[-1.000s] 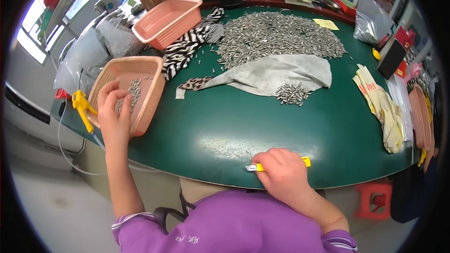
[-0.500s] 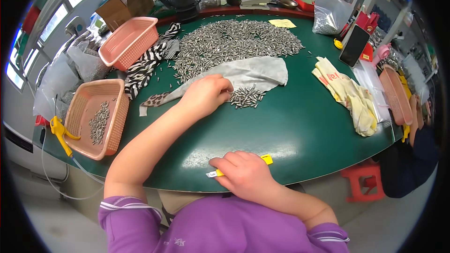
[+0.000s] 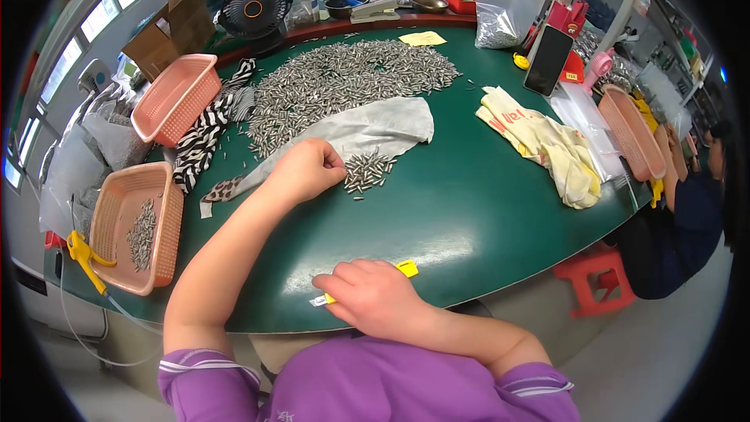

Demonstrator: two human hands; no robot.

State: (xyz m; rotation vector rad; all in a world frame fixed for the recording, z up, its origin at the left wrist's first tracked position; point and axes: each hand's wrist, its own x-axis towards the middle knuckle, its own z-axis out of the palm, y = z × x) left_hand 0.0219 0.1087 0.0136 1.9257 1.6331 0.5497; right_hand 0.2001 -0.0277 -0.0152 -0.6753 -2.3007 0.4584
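Observation:
My left hand [image 3: 306, 169] reaches across the green table [image 3: 461, 211] with curled fingers resting beside a small heap of metal pins [image 3: 369, 170] on a grey cloth [image 3: 367, 126]. Whether it holds any pins is hidden. My right hand [image 3: 373, 295] lies near the table's front edge, closed on a small yellow tool [image 3: 405, 268] with a white tip. A large spread of the same metal pins [image 3: 344, 78] covers the far middle of the table. At the left edge sits a pink basket [image 3: 129, 227] with a few pins in it.
A second pink basket [image 3: 173, 98] and a striped cloth [image 3: 205, 134] lie at back left. Yellowish gloves [image 3: 547, 144], a phone [image 3: 548, 59] and another pink basket [image 3: 631, 131] sit on the right, where another person [image 3: 687, 203] sits. A fan [image 3: 253, 9] stands behind.
My left hand left the pink basket at the left and moved over to the small heap of pins on the grey cloth. My right hand stayed by the front edge with the yellow tool.

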